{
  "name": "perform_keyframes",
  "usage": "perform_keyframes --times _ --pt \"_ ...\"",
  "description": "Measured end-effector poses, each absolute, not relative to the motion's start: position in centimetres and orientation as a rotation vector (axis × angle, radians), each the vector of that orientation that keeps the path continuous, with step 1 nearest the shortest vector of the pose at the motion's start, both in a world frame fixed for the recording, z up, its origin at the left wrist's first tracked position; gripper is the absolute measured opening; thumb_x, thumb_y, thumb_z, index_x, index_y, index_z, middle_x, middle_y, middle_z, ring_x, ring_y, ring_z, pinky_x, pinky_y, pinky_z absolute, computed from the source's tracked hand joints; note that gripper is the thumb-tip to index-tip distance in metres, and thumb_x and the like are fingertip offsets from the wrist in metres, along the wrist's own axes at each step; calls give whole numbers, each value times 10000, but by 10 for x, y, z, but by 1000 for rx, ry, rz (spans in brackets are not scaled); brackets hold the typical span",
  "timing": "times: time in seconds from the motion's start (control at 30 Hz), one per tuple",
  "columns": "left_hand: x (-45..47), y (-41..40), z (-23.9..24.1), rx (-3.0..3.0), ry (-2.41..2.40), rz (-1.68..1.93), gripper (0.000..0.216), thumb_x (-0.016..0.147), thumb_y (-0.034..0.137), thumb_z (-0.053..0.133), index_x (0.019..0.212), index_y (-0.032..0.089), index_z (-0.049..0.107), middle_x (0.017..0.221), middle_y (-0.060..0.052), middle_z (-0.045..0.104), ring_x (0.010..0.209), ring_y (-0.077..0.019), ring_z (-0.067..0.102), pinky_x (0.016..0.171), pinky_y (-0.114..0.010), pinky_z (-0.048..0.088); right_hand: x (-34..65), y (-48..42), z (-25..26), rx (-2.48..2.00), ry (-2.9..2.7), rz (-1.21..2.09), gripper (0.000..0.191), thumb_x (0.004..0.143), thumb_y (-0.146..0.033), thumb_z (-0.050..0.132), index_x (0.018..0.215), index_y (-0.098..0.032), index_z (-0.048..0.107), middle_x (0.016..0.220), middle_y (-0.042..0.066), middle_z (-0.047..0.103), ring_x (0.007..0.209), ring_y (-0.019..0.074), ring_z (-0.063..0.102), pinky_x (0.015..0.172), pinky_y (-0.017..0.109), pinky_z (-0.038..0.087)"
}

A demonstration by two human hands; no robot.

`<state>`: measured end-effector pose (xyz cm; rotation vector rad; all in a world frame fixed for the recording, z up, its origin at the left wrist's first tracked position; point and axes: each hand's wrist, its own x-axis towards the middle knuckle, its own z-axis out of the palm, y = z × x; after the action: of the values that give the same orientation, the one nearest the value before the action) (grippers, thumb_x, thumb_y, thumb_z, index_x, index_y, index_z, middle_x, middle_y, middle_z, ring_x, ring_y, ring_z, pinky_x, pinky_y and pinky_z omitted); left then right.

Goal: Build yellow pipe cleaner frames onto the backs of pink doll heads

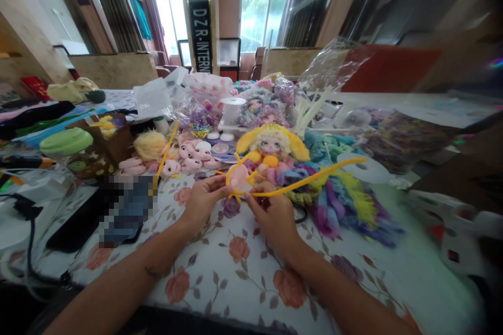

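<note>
bare forearms reach forward: left hand pinches pink disc; right hand, nearer, pinches yellow strip running rightward.

Over at the left side of the worktop, a green-lidded jar stands right by a brown cardboard box! Down towards the near left corner, a phone, its face blurred, lies beside a flat black object, and there's a black cable bending downward! Beyond the far edge, bright windows, dark curtains, and a lettered black banner standing tall between the panes!
</note>
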<state>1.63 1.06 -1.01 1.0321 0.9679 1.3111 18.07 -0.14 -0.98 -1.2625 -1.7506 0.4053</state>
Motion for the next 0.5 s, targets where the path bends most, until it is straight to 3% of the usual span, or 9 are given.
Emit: perform_keyframes --times 0.1,0.3,0.5 --pt "17 12 -13 1020 925 1297 400 644 268 771 1014 138 687 957 -92 716 838 -190 652 737 -264 496 181 1 -11 -1256 -1739 372 131 811 -300 562 723 -203 577 692 21 626 588 170 579 569 291 448" --pt "18 11 -12 965 897 1273 414 642 284 775 1015 130 680 962 -102 706 840 -190 653 726 -259 500 182 5 -10 -1200 -1758 245 116 789 -273 579 690 -212 575 848 75 615 853 251 590 723 385 479" --pt "18 10 -14 955 859 1298 500 659 288 764 1119 172 604 882 -69 707 743 -170 654 669 -265 506 182 4 -8 -1123 -1831 30 75 778 -203 583 712 -232 563 998 90 628 1099 305 523 933 520 387"
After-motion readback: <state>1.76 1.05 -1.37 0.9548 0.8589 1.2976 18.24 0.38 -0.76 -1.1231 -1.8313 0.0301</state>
